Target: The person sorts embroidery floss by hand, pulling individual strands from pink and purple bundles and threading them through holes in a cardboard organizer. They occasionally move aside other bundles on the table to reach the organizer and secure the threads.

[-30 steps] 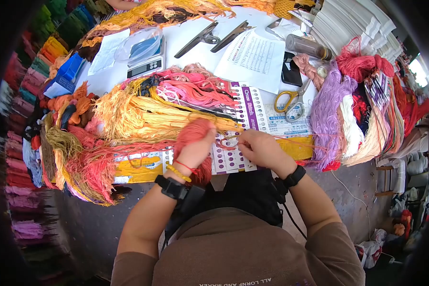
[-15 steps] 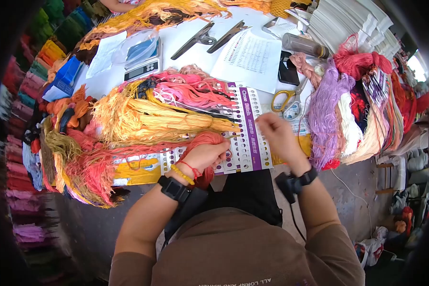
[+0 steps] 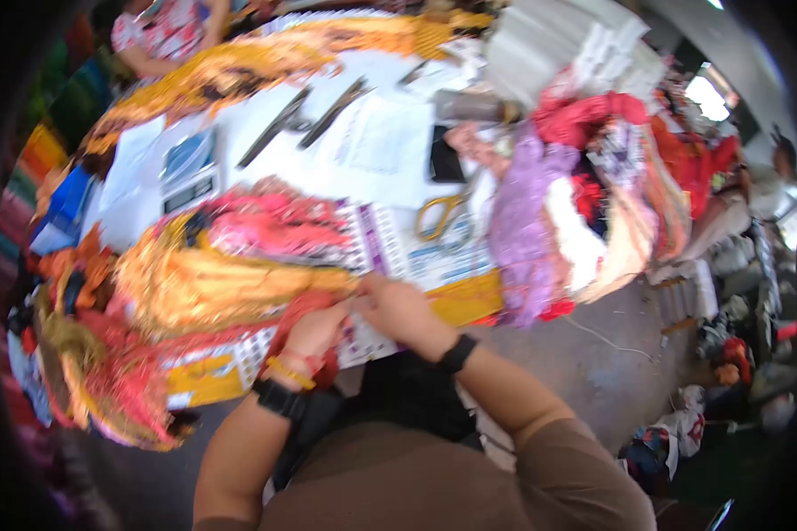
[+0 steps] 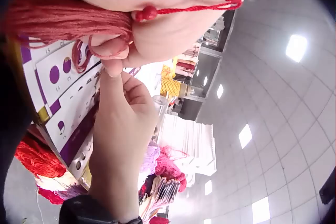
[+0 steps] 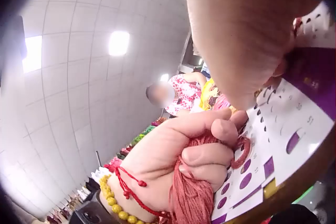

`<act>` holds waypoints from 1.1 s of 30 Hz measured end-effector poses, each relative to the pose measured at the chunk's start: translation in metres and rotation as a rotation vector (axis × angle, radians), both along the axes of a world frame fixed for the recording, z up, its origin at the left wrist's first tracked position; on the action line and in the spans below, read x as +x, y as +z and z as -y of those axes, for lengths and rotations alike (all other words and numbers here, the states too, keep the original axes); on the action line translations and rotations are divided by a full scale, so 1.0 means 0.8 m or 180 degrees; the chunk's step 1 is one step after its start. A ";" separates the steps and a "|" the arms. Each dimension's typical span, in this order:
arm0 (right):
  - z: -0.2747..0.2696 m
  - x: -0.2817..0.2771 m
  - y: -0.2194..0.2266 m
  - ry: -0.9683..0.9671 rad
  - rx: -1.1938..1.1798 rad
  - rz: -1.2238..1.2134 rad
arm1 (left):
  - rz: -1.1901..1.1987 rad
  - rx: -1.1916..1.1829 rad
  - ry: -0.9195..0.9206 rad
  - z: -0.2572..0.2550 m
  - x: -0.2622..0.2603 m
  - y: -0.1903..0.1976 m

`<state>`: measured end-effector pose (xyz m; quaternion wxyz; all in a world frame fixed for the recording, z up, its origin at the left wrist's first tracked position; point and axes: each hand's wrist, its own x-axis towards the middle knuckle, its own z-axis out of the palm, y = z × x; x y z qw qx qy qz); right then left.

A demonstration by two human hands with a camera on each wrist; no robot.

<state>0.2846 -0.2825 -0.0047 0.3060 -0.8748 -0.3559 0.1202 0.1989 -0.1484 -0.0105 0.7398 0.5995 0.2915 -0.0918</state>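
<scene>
Left hand (image 3: 314,332) around red thread skein (image 5: 191,195)

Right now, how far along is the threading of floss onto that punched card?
Done: yellow and pink bundles already hang from the card. In hand: the left hand grips a red skein, and the right hand meets it at a strand over the card. Left: purple-marked holes near the hands look empty, and purple floss lies beside the card.

I note matt, fibrous red thread skein (image 5: 191,195) against the glossy printed paper card (image 5: 283,129); yellow plastic-handled scissors (image 3: 440,215) lie beyond the card.
</scene>
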 end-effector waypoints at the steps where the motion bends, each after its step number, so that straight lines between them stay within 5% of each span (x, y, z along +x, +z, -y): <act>1: -0.002 0.000 0.004 -0.0022 0.0035 -0.0124 | -0.0169 -0.0007 0.0128 0.004 0.002 0.001; 7: -0.003 -0.002 0.007 -0.0054 0.0541 -0.0080 | 0.0112 0.0820 0.0142 0.019 0.005 0.012; 9: -0.002 0.000 0.011 0.0006 0.0505 -0.0095 | 0.0989 0.1482 -0.0174 0.014 0.002 -0.001; 10: -0.001 0.002 0.013 0.0050 0.0456 -0.0080 | 0.0224 0.0495 -0.0142 0.014 0.001 0.008; 12: -0.004 0.008 0.001 0.0049 0.0446 0.0082 | 0.0900 0.0646 0.0159 0.015 0.001 -0.004; 19: -0.005 0.023 0.008 0.0055 0.0622 0.0473 | 0.0821 0.0192 0.0464 0.012 -0.006 -0.004; 22: 0.004 0.020 0.020 0.0275 0.0722 0.0234 | 0.0278 -0.0596 0.0181 0.010 -0.007 -0.004; 28: 0.005 0.015 0.010 0.0790 0.0389 0.0461 | 0.0311 -0.0202 0.0064 0.013 -0.007 0.001; 33: -0.001 0.004 0.031 0.1012 -0.0724 0.1175 | 0.0343 -0.0179 -0.0036 0.016 -0.006 0.013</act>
